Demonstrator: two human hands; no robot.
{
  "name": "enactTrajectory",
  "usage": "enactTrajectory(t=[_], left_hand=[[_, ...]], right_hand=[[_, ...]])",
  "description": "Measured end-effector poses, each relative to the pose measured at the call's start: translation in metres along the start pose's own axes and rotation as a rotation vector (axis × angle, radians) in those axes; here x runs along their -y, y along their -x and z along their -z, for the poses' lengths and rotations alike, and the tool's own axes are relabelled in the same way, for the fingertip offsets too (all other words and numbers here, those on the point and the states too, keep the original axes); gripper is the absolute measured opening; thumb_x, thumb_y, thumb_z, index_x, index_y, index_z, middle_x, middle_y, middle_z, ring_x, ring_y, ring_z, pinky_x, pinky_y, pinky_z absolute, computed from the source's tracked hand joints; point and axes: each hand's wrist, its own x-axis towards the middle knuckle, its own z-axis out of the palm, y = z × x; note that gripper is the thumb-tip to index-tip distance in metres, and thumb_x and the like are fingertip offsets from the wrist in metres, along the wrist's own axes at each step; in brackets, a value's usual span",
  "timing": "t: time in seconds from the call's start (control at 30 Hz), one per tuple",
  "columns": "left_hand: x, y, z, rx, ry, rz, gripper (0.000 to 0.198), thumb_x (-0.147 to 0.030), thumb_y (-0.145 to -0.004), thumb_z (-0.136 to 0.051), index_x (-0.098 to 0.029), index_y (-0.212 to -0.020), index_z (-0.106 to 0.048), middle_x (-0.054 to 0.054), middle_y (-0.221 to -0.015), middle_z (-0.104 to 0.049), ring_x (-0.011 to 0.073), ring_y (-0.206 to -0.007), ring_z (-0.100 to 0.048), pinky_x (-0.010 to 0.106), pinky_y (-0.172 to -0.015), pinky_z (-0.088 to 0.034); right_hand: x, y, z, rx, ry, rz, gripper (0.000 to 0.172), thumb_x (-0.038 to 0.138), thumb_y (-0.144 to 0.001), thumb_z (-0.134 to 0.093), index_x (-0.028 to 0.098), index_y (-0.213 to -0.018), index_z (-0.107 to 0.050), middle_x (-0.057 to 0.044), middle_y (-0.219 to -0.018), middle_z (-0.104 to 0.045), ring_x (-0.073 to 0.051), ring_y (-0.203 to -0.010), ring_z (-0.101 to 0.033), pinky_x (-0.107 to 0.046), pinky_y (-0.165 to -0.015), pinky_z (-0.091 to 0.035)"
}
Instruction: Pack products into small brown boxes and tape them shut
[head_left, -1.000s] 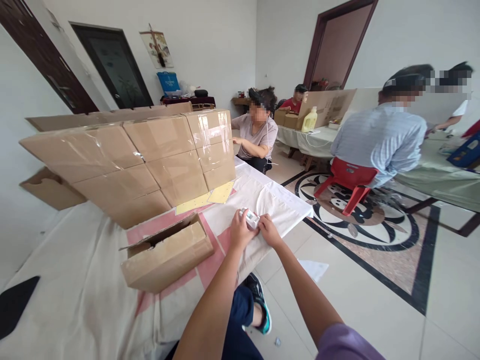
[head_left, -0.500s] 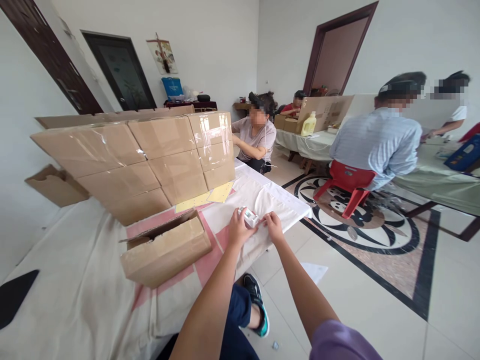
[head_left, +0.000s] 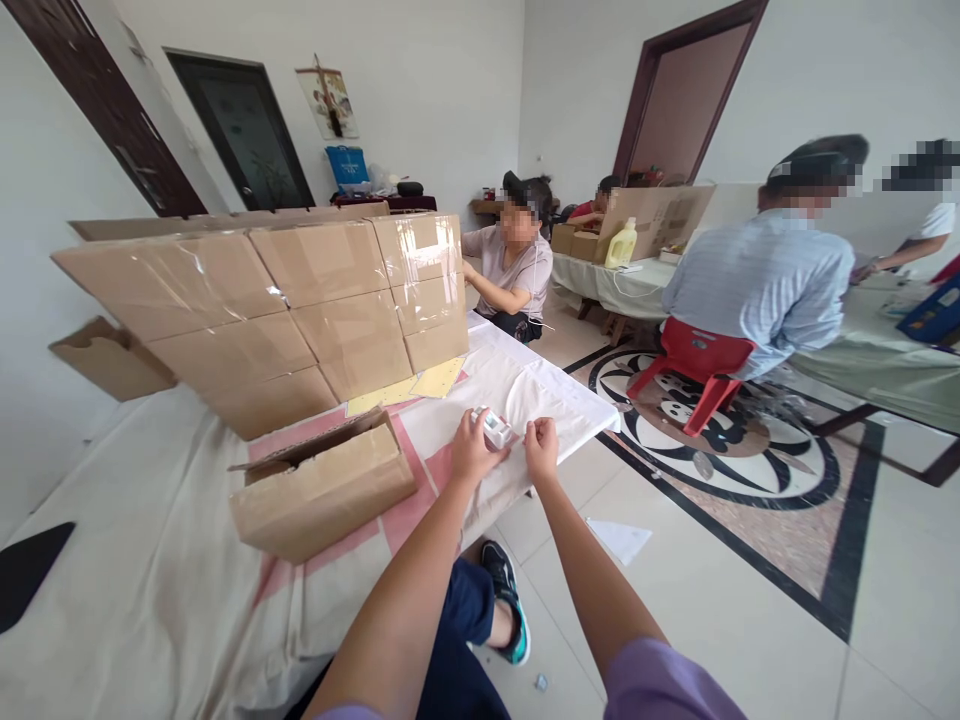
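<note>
My left hand [head_left: 471, 452] is closed around a small white device with a red patch [head_left: 494, 428], held just above the cloth-covered table [head_left: 150, 580] near its right edge. A little to the right, my right hand [head_left: 541, 446] is pinched shut, apparently on something thin that leads from the device; I cannot make it out. An open brown carton [head_left: 326, 488] lies on its side to the left of my hands.
A wall of taped cardboard boxes [head_left: 300, 300] stands behind the carton, with yellow sheets [head_left: 439, 378] at its foot. A dark object [head_left: 30, 570] lies at the table's left edge. Other people sit at tables beyond, one on a red stool [head_left: 701, 365]. White paper [head_left: 619, 538] lies on the floor.
My right hand has drawn a little away from the device to the right, where a second ago it touched it. The view has shifted slightly.
</note>
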Motion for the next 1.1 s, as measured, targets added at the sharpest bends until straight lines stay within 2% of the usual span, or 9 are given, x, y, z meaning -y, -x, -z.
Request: enactTrajectory(t=[0.27,0.37,0.47,0.57,0.67,0.77,0.9,0.97,1.1], left_hand=[[0.000,-0.001,-0.004,0.003,-0.039,0.018,0.092,-0.046,-0.070,-0.084,-0.027,-0.151,-0.044,0.017,-0.159,-0.038,0.0389,-0.141,-0.048,0.049,-0.109,-0.049],[0.000,-0.001,-0.006,0.035,-0.034,0.060,0.098,-0.044,-0.070,-0.084,-0.028,-0.155,-0.037,0.017,-0.166,-0.028,0.0402,-0.146,-0.044,0.050,-0.107,-0.050],[0.000,0.001,-0.005,0.061,0.000,0.096,0.105,-0.045,-0.072,-0.082,-0.028,-0.160,-0.028,0.016,-0.172,-0.017,0.0405,-0.150,-0.038,0.050,-0.105,-0.052],[0.000,0.004,-0.003,0.086,0.043,0.094,0.106,-0.044,-0.073,-0.082,-0.030,-0.161,-0.025,0.014,-0.173,-0.013,0.0397,-0.153,-0.034,0.051,-0.106,-0.052],[-0.001,0.009,0.000,0.048,0.143,0.085,0.103,-0.036,-0.076,-0.080,-0.032,-0.160,-0.023,0.014,-0.174,-0.007,0.0383,-0.154,-0.032,0.051,-0.109,-0.051],[0.000,0.014,0.003,-0.016,0.254,0.069,0.096,-0.027,-0.080,-0.075,-0.026,-0.159,-0.020,0.020,-0.173,-0.004,0.0392,-0.156,-0.028,0.052,-0.116,-0.045],[0.004,0.030,0.012,0.037,0.267,-0.043,0.091,-0.021,-0.077,-0.077,-0.021,-0.154,-0.029,0.022,-0.170,-0.020,0.0408,-0.156,-0.025,0.054,-0.124,-0.034],[0.005,0.042,0.020,0.068,0.302,-0.054,0.091,-0.022,-0.078,-0.075,-0.022,-0.157,-0.028,0.021,-0.171,-0.018,0.0401,-0.157,-0.024,0.056,-0.125,-0.031],[0.001,0.075,0.039,0.124,0.589,0.065,0.097,-0.032,-0.076,-0.076,-0.023,-0.161,-0.029,0.014,-0.173,-0.016,0.0357,-0.161,-0.010,0.043,-0.132,-0.017]], right_hand=[[0.003,-0.002,-0.004,0.035,0.151,0.005,0.018,0.039,-0.090,-0.050,0.025,-0.098,-0.041,0.003,-0.071,-0.054,-0.021,-0.070,-0.058,-0.033,-0.068,-0.043],[0.004,-0.002,-0.006,0.055,0.210,-0.012,0.012,0.033,-0.090,-0.048,0.026,-0.092,-0.037,0.003,-0.071,-0.052,-0.021,-0.068,-0.055,-0.032,-0.067,-0.040],[0.007,-0.001,-0.007,0.069,0.255,-0.032,0.015,0.031,-0.090,-0.047,0.027,-0.086,-0.033,0.003,-0.070,-0.050,-0.020,-0.064,-0.050,-0.031,-0.064,-0.035],[0.011,0.000,-0.007,0.073,0.272,-0.049,0.017,0.031,-0.090,-0.048,0.027,-0.085,-0.032,0.003,-0.070,-0.050,-0.020,-0.064,-0.047,-0.031,-0.062,-0.031],[0.015,0.000,-0.007,0.067,0.273,-0.056,0.019,0.033,-0.090,-0.048,0.027,-0.083,-0.031,0.002,-0.069,-0.049,-0.021,-0.064,-0.047,-0.031,-0.062,-0.029],[0.019,0.001,-0.006,0.061,0.275,-0.047,0.022,0.035,-0.091,-0.049,0.027,-0.081,-0.031,0.003,-0.067,-0.048,-0.020,-0.063,-0.047,-0.031,-0.062,-0.028],[0.021,0.001,-0.005,0.052,0.292,-0.035,0.022,0.035,-0.093,-0.049,0.027,-0.081,-0.033,0.003,-0.066,-0.048,-0.020,-0.064,-0.049,-0.030,-0.062,-0.028],[0.021,0.001,-0.005,0.047,0.311,-0.040,0.022,0.036,-0.093,-0.048,0.026,-0.081,-0.033,0.003,-0.066,-0.048,-0.020,-0.064,-0.051,-0.030,-0.062,-0.028],[0.019,0.000,-0.006,0.048,0.358,-0.053,0.022,0.037,-0.094,-0.047,0.026,-0.080,-0.033,0.003,-0.066,-0.050,-0.020,-0.066,-0.053,-0.030,-0.062,-0.029]])
